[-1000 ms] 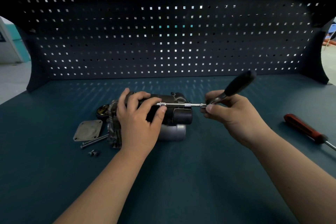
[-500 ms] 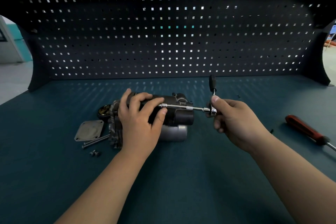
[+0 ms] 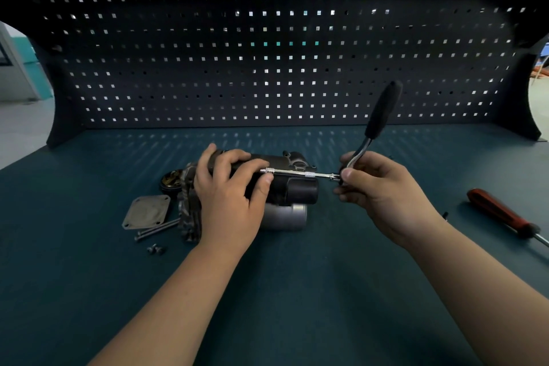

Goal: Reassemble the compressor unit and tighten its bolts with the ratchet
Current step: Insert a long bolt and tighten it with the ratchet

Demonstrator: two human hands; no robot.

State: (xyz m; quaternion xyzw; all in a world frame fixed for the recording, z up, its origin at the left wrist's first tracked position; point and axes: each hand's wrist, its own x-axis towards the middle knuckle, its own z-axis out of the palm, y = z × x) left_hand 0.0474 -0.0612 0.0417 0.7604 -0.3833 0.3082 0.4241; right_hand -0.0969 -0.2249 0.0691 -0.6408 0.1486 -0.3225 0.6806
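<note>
Knurled chrome ratchet (image 3: pixel 361 154), R hand (image 3: pixel 377 187)

Plate (image 3: pixel 147 211) left of compressor (image 3: pixel 292 184), screwdriver (image 3: pixel 499 214) well right.

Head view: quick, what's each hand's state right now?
Left hand: fingers curled over the compressor unit, holding it.
Right hand: grips the ratchet near its head.

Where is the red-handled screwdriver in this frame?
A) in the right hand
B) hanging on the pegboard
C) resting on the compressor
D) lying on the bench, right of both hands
D: the red-handled screwdriver lies untouched on the bench; the right hand grips the ratchet, the left hand the compressor unit.
</note>
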